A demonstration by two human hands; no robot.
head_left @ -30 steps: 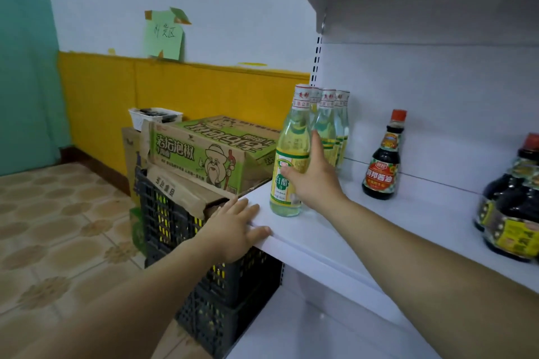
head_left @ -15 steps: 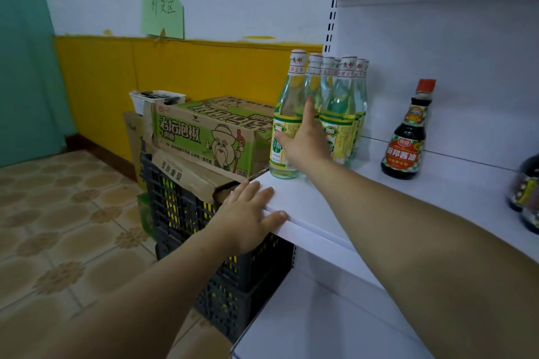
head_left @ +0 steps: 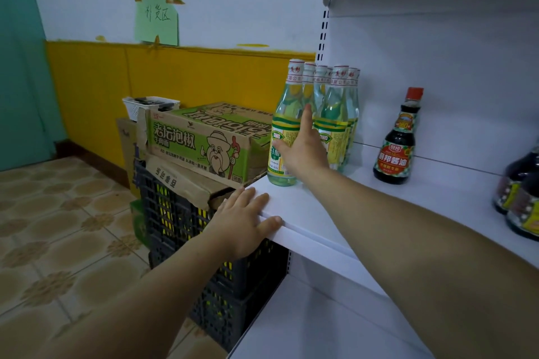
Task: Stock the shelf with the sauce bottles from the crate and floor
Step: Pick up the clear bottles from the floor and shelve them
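A clear bottle of pale liquid with a yellow-green label (head_left: 282, 128) stands at the left end of the white shelf (head_left: 379, 213), right beside several matching bottles (head_left: 337, 114). My right hand (head_left: 303, 148) is on it, thumb across the label and index finger stretched up its side. My left hand (head_left: 245, 221) lies flat on the shelf's front corner and holds nothing. A dark soy sauce bottle with a red cap (head_left: 396, 151) stands alone further right. More dark bottles (head_left: 522, 201) show at the right edge.
Stacked black plastic crates (head_left: 180, 213) stand against the shelf's left end, with a torn brown carton and a green noodle carton (head_left: 204, 140) on top. A small white basket (head_left: 145, 105) sits behind. There is tiled floor to the left and a lower shelf board below.
My right hand has slid the clear bottle back along the shelf until it stands against the other clear bottles. My left hand has stayed on the shelf corner.
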